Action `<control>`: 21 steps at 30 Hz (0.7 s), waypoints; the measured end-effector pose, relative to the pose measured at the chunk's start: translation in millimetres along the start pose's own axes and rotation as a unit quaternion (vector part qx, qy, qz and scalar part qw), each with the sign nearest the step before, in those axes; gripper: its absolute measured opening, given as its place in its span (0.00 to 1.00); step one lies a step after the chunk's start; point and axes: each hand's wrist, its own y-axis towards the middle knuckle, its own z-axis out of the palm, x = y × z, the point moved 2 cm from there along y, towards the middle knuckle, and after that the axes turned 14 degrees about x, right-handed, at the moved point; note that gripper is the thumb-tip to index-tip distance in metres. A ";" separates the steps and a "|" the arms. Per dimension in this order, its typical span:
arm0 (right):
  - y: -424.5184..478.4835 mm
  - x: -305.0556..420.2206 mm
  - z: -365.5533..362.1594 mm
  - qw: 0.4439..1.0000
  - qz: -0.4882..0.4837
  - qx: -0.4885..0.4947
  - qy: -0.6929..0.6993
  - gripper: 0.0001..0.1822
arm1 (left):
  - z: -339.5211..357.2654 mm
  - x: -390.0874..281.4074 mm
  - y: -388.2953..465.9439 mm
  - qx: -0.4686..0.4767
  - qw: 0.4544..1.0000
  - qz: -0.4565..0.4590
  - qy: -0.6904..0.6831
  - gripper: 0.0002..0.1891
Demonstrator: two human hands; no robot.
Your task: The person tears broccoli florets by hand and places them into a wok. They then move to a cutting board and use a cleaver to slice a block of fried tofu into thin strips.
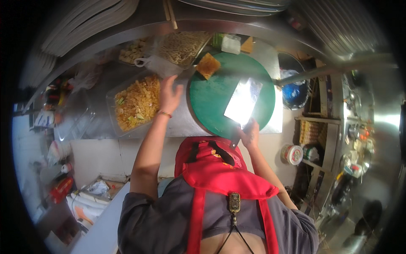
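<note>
My right hand (pixel 249 135) grips the dark handle of a cleaver (pixel 244 100), whose broad, shiny blade lies over a round green cutting board (pixel 209 104). At the board's upper left sits a square golden-brown piece of food (pixel 208 65). My left hand (pixel 170 95), its fingers apart and empty, is left of the board, beside a clear plastic container (pixel 111 109) of shredded orange-yellow food (pixel 136 104). A whitish plastic bag (pixel 160 65) lies just above that hand, against a tray of noodles (pixel 182 46).
Stacked plates (pixel 238 6) stand on a metal shelf (pixel 215 27) across the top, with chopsticks (pixel 170 14) over its edge. A white block (pixel 231 44) is behind the board. A lined bin (pixel 293 92) stands right of the steel counter (pixel 177 125); clear containers (pixel 76 114) lie left.
</note>
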 end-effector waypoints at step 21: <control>-22.5 41.0 -123.0 0.996 0.010 0.046 0.078 0.12 | 114.1 -82.3 9.7 0.344 0.855 0.349 0.168 0.36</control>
